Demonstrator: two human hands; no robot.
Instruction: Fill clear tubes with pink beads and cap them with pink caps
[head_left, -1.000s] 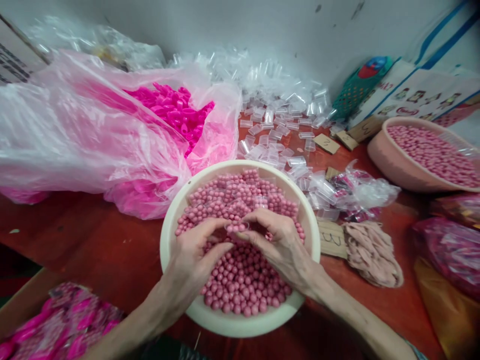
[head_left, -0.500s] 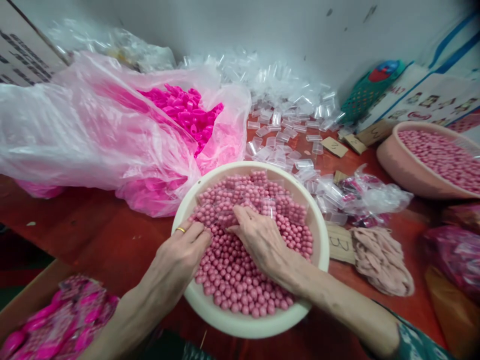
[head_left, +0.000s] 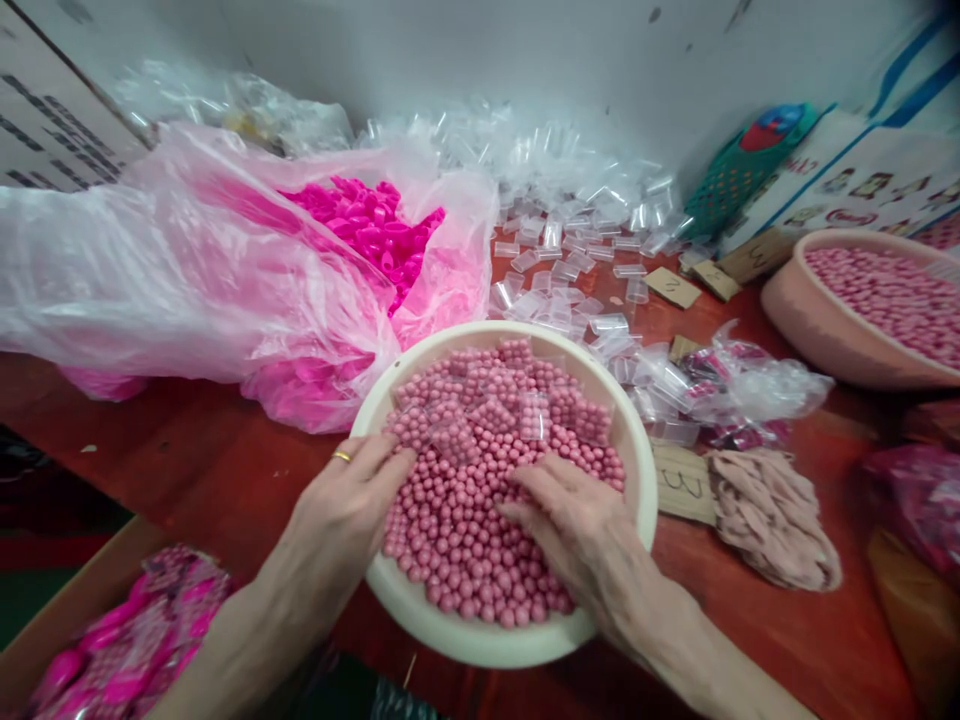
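Note:
A cream bowl (head_left: 480, 645) in front of me is full of small pink beads (head_left: 465, 545). Several clear little tubes filled with beads (head_left: 525, 415) lie on top at the far side. My left hand (head_left: 341, 510), with a gold ring, rests over the bowl's left rim, its fingertips touching the beads. My right hand (head_left: 581, 525) lies palm down on the beads at the right, fingers spread. I see nothing held in either hand.
A pink plastic bag with bright pink caps (head_left: 367, 225) lies at the left. Empty clear tubes (head_left: 570, 200) are heaped at the back. A second bowl of beads (head_left: 825, 335) stands at right. Cardboard tags (head_left: 682, 485), a beige pile (head_left: 772, 515) and a box of pink packets (head_left: 127, 640) are near.
Both hands held a clear tube together over the beads; it now lies among the filled ones. The right hand has drawn back toward me, and the left has shifted to the rim.

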